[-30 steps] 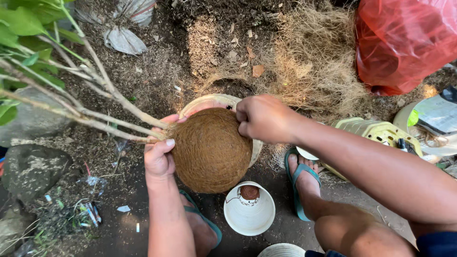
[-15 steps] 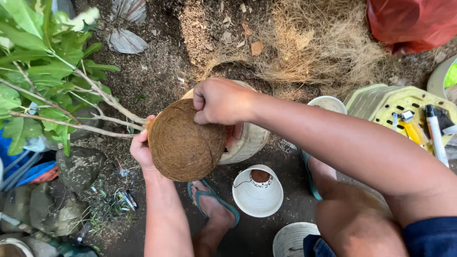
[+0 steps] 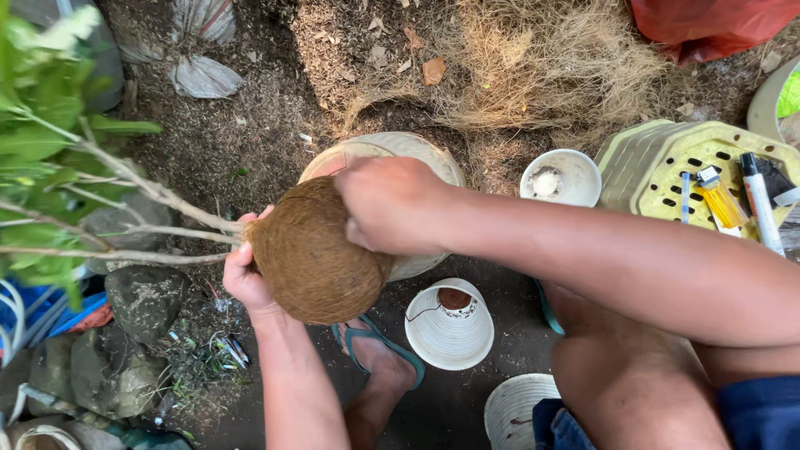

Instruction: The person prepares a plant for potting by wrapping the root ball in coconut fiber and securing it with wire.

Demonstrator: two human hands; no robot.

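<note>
As two hands (image 3: pixel 246 275) (image 3: pixel 392 204) grip one coconut ball (image 3: pixel 312 258), three white pots (image 3: pixel 448 325)

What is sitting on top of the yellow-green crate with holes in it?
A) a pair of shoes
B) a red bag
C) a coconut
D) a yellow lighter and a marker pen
D: a yellow lighter and a marker pen lie on the crate, at the right of the view, while the coconut is held between the left hand and right hand.
</note>
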